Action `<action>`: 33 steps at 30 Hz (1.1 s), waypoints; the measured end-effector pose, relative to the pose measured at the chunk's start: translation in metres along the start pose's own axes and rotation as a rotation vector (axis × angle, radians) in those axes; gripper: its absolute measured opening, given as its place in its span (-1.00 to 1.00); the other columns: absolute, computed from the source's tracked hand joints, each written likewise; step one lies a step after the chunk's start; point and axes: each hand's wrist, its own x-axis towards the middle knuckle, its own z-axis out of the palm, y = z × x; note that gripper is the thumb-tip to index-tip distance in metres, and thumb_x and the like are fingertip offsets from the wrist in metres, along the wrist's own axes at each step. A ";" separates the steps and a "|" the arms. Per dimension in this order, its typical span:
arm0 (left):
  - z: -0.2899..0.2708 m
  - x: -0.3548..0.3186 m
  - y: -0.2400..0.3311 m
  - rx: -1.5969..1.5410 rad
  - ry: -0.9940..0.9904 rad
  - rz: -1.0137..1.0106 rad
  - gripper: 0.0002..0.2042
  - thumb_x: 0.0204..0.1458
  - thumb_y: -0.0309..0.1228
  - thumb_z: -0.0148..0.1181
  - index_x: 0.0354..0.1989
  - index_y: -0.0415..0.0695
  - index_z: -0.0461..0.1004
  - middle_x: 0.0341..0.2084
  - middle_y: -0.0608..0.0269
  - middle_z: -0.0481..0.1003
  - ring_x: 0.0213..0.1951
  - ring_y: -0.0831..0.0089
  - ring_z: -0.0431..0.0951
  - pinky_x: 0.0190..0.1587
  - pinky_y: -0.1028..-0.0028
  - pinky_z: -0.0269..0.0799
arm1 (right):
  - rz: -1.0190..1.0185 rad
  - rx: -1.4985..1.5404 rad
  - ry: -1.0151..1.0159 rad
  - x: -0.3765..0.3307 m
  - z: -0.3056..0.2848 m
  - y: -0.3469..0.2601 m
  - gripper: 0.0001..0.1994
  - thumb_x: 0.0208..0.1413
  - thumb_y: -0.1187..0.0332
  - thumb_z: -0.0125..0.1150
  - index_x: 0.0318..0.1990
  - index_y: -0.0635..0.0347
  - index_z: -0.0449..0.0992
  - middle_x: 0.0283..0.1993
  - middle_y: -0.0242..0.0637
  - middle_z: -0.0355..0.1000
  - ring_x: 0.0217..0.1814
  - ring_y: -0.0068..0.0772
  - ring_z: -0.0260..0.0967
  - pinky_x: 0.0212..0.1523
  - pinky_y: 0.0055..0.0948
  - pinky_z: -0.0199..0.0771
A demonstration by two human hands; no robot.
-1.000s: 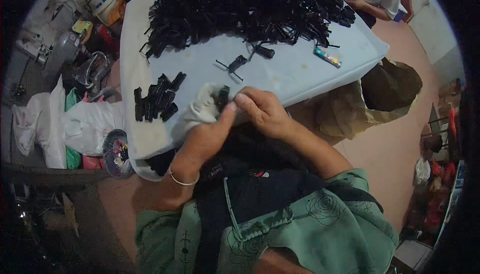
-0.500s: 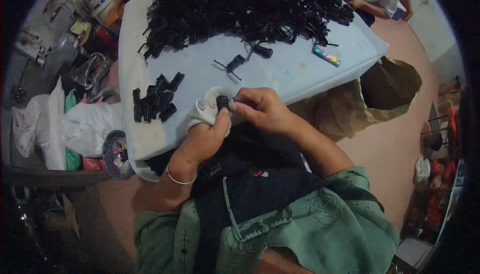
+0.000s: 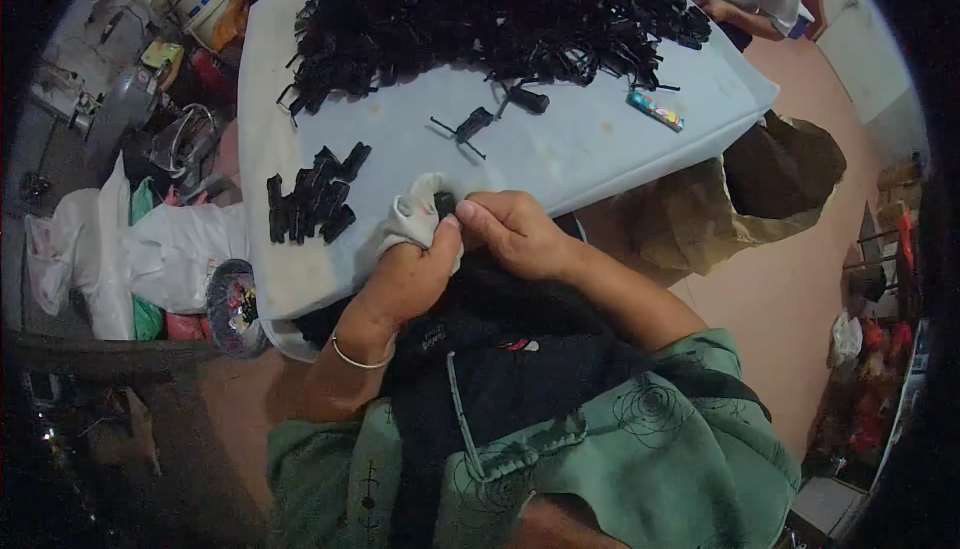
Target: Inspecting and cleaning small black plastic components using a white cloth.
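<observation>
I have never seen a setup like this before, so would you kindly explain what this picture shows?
There is no robot here, just a person's two hands. The view comes from a wide fisheye camera worn on the head, looking down, so straight edges curve near the rim. The left hand, with pale cloth about its fingers, holds a small black piece. The right hand meets it; its exact grip is hidden. On the pale tabletop lie a large black heap, a smaller black group at left, two loose black parts and a colourful tube-shaped item.
</observation>
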 end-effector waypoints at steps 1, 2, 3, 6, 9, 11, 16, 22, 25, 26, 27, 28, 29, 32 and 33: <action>0.002 0.000 -0.003 0.000 0.003 -0.001 -0.75 -0.04 -0.43 -0.11 -0.17 -0.22 0.26 -0.39 -0.05 0.40 -0.28 0.02 0.42 -0.23 0.28 0.31 | -0.028 0.014 -0.028 0.000 -0.002 -0.001 -0.68 0.19 0.25 -0.18 -0.52 0.30 0.28 -0.61 -0.53 0.12 -0.50 -0.68 0.01 -0.47 -0.58 0.16; 0.004 0.001 -0.010 0.092 0.039 0.117 -0.75 -0.04 -0.42 -0.11 -0.17 -0.22 0.27 -0.40 -0.05 0.40 -0.30 0.02 0.42 -0.25 0.27 0.32 | -0.056 0.028 -0.056 0.000 -0.003 -0.002 -0.67 0.19 0.24 -0.18 -0.52 0.29 0.28 -0.61 -0.53 0.11 -0.50 -0.68 0.01 -0.48 -0.58 0.16; 0.006 0.003 -0.013 0.184 0.074 0.235 -0.75 -0.03 -0.41 -0.12 -0.17 -0.22 0.27 -0.42 -0.05 0.40 -0.32 0.02 0.42 -0.27 0.26 0.32 | -0.056 0.027 -0.056 0.000 -0.002 -0.002 -0.67 0.19 0.24 -0.18 -0.52 0.29 0.28 -0.61 -0.53 0.11 -0.50 -0.68 0.01 -0.48 -0.58 0.16; 0.003 -0.002 -0.010 0.362 0.044 0.190 -0.75 -0.03 -0.39 -0.14 -0.20 -0.24 0.29 -0.42 -0.04 0.41 -0.32 0.01 0.42 -0.29 0.24 0.31 | 0.015 -0.045 -0.011 0.000 0.003 0.000 -0.67 0.19 0.23 -0.18 -0.52 0.30 0.28 -0.63 -0.50 0.10 -0.50 -0.67 0.00 -0.47 -0.57 0.16; 0.001 -0.005 -0.026 0.545 0.058 0.214 -0.75 -0.04 -0.39 -0.15 -0.21 -0.24 0.30 -0.43 -0.03 0.40 -0.36 0.00 0.41 -0.31 0.22 0.31 | -0.058 -0.129 0.043 0.004 0.011 0.010 -0.69 0.16 0.26 -0.15 -0.52 0.31 0.31 -0.67 -0.22 0.20 -0.59 -0.51 0.10 -0.51 -0.43 0.21; 0.001 -0.006 -0.028 0.571 0.089 0.286 -0.76 -0.04 -0.40 -0.15 -0.23 -0.24 0.31 -0.45 -0.03 0.40 -0.39 0.02 0.41 -0.32 0.22 0.31 | -0.072 -0.149 0.052 0.006 0.014 0.012 -0.69 0.15 0.25 -0.13 -0.51 0.32 0.31 -0.65 -0.19 0.23 -0.60 -0.45 0.10 -0.49 -0.40 0.22; -0.019 0.004 -0.017 0.707 0.193 0.348 -0.79 -0.07 -0.45 -0.13 -0.24 -0.19 0.33 -0.46 -0.03 0.39 -0.46 0.09 0.40 -0.38 0.22 0.32 | -0.101 -0.339 0.122 0.014 -0.001 -0.008 -0.72 0.12 0.23 -0.10 -0.47 0.29 0.33 -0.58 -0.26 0.28 -0.56 -0.42 0.23 -0.49 -0.38 0.28; -0.055 0.008 -0.006 1.288 0.541 0.352 -0.69 -0.12 -0.47 0.00 -0.13 -0.13 0.33 -0.32 -0.03 0.38 -0.33 0.13 0.44 -0.30 0.30 0.38 | -0.236 -1.097 0.370 0.025 -0.033 0.020 -0.87 -0.09 0.36 0.06 -0.41 0.20 0.33 -0.54 -0.16 0.32 -0.55 -0.10 0.32 -0.55 -0.25 0.33; -0.037 0.011 -0.012 1.077 0.529 0.525 -0.68 -0.12 -0.44 0.06 -0.12 -0.14 0.34 -0.39 -0.05 0.39 -0.34 0.13 0.44 -0.27 0.31 0.37 | -0.338 -1.108 0.292 0.019 -0.030 0.014 -0.86 -0.16 0.40 0.07 -0.39 0.16 0.32 -0.57 -0.21 0.28 -0.55 -0.13 0.31 -0.56 -0.26 0.32; -0.025 0.012 -0.005 0.889 0.427 0.391 -0.67 -0.11 -0.44 0.08 -0.10 -0.15 0.33 -0.31 -0.04 0.39 -0.24 0.14 0.41 -0.17 0.33 0.33 | -0.380 -1.115 0.240 0.016 -0.027 0.008 -0.86 -0.17 0.41 0.06 -0.38 0.14 0.31 -0.59 -0.23 0.25 -0.56 -0.15 0.30 -0.57 -0.27 0.32; -0.016 0.011 0.000 0.699 0.324 0.260 -0.65 -0.10 -0.44 0.10 -0.08 -0.17 0.31 -0.23 -0.02 0.39 -0.13 0.14 0.38 -0.08 0.35 0.28 | -0.380 -1.115 0.237 0.012 -0.024 0.000 -0.86 -0.17 0.41 0.06 -0.38 0.14 0.31 -0.59 -0.23 0.25 -0.56 -0.15 0.30 -0.57 -0.27 0.32; -0.012 0.013 -0.001 0.698 0.326 0.258 -0.65 -0.10 -0.44 0.10 -0.08 -0.17 0.31 -0.23 -0.02 0.39 -0.13 0.14 0.38 -0.08 0.35 0.28 | -0.419 -1.104 0.135 0.008 -0.021 -0.007 -0.84 -0.18 0.42 0.05 -0.36 0.15 0.30 -0.54 -0.22 0.27 -0.51 -0.15 0.32 -0.55 -0.25 0.32; -0.009 0.016 -0.005 0.528 0.266 0.203 -0.67 -0.08 -0.43 0.09 -0.10 -0.20 0.32 -0.25 -0.01 0.41 -0.18 0.16 0.41 -0.11 0.38 0.30 | -0.457 -1.090 0.033 0.005 -0.018 -0.011 -0.81 -0.20 0.42 0.03 -0.34 0.15 0.29 -0.49 -0.21 0.29 -0.46 -0.15 0.34 -0.53 -0.24 0.33; -0.002 0.022 -0.018 0.352 0.201 0.191 -0.71 -0.06 -0.42 0.07 -0.14 -0.24 0.32 -0.33 0.03 0.43 -0.30 0.20 0.45 -0.23 0.41 0.35 | -0.516 -0.879 0.020 0.003 -0.018 -0.012 -0.88 -0.15 0.40 0.08 -0.43 0.20 0.31 -0.56 -0.21 0.28 -0.51 -0.12 0.32 -0.57 -0.25 0.30; -0.001 0.020 -0.021 0.351 0.204 0.221 -0.73 -0.06 -0.43 0.05 -0.17 -0.25 0.32 -0.39 0.06 0.43 -0.38 0.23 0.46 -0.31 0.42 0.37 | -0.512 -0.881 0.025 0.003 -0.018 -0.011 -0.88 -0.15 0.40 0.08 -0.43 0.20 0.31 -0.56 -0.21 0.28 -0.51 -0.12 0.32 -0.57 -0.25 0.30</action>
